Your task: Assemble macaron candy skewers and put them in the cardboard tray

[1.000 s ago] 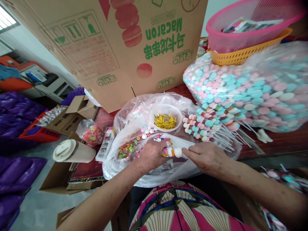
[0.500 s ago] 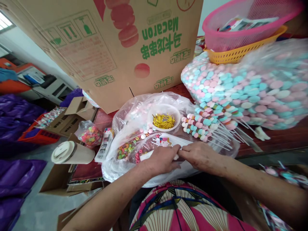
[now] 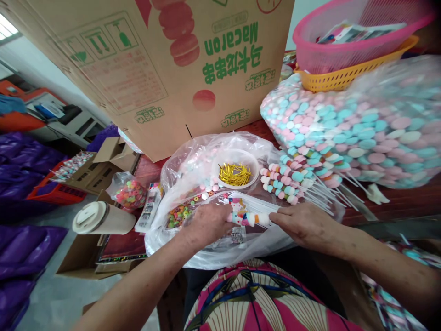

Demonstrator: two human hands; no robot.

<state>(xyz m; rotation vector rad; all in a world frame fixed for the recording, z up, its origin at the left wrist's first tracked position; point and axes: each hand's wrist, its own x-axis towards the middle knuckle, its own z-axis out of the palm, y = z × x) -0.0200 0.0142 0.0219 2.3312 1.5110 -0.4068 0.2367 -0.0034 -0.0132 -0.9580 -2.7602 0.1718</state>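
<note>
— Holding the candy skewer (image 3: 250, 218) between both hands, we have it lying nearly level, its long axis running left to right across the clear bag (image 3: 220, 248) in front of us. Our left hand (image 3: 206, 224) is curled shut around the candy end; our right hand (image 3: 303, 224) pinches the stick end between closed fingertips.

— So the loaded end points left, the bare stick right?

— Yes, with a slight downward tilt toward the right. Just beyond it we see loose ring candies (image 3: 181, 214), a white bowl (image 3: 220, 162) of gold twist ties (image 3: 235, 174), and finished skewers (image 3: 292, 184) fanned out with sticks pointing right.

— And the surface?

— We work at a dark red table (image 3: 396, 202). A Macaron carton (image 3: 155, 69) stands behind, a big bag of pastel candies (image 3: 361, 128) sits to the right under stacked baskets (image 3: 344, 50). To the left we see a lidded cup (image 3: 101, 218), cardboard boxes (image 3: 103, 165) and purple bags (image 3: 24, 161).
</note>
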